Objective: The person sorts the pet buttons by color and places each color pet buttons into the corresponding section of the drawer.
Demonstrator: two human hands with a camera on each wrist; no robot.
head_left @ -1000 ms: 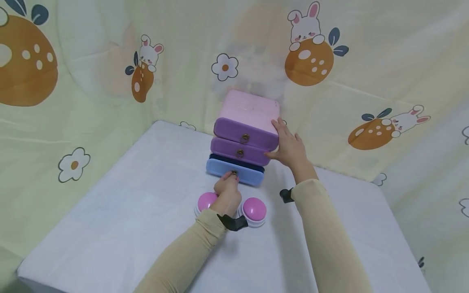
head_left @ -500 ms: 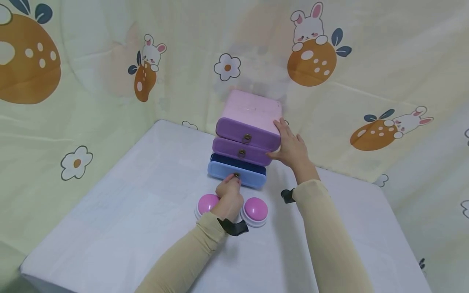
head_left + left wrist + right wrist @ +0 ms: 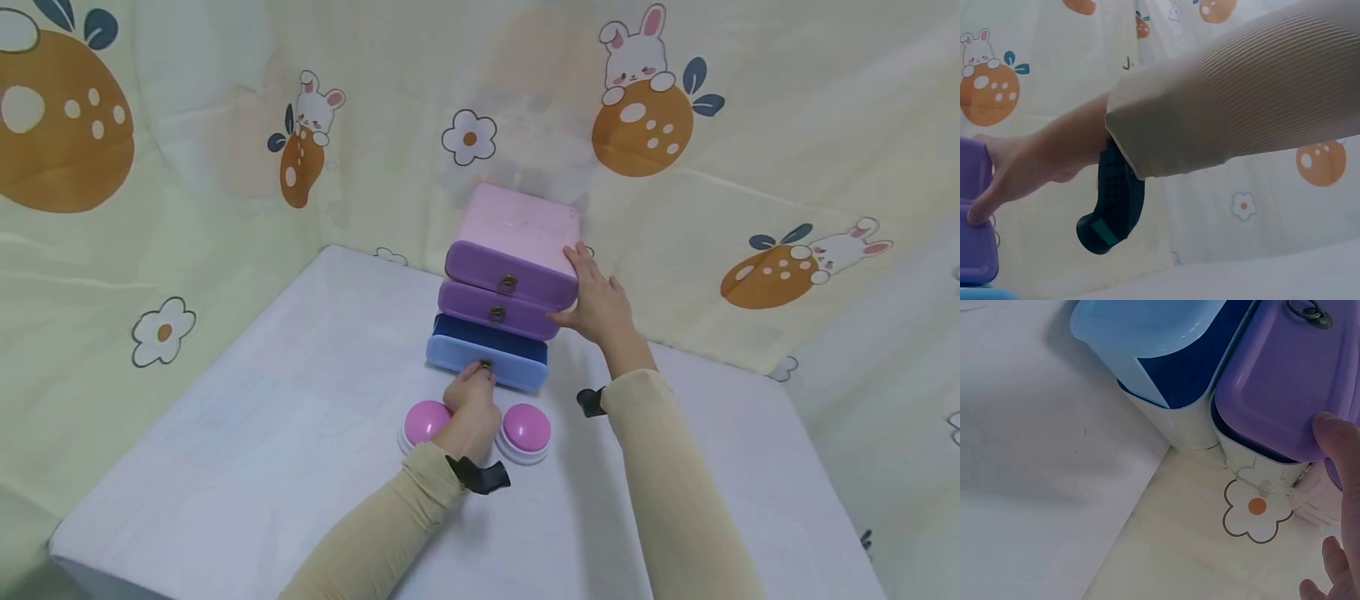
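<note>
A small drawer chest [image 3: 517, 221] with a pink top stands at the back of the table against the curtain. Two purple drawers are above; the upper drawer [image 3: 476, 265] looks pushed in. At the bottom, the light-blue drawer [image 3: 517, 370] is pulled partly out, its dark-blue inside showing. My left hand [image 3: 472, 408] pinches the metal ring pull [image 3: 486, 364] on its front. My right hand [image 3: 603, 315] braces the chest's right side, fingers extended up along it. The right thumb presses the front of the middle purple drawer [image 3: 1285, 381].
Two pink dome buttons on white bases sit in front of the chest: the left button [image 3: 426, 421] is partly behind my left hand, the right button [image 3: 527, 427] is just beside it. A white-covered table [image 3: 262, 433] lies under everything, with a patterned curtain [image 3: 390, 192] behind.
My left hand has drawn the blue drawer further out toward me, and more of its dark inside shows. The right hand keeps its place on the chest.
</note>
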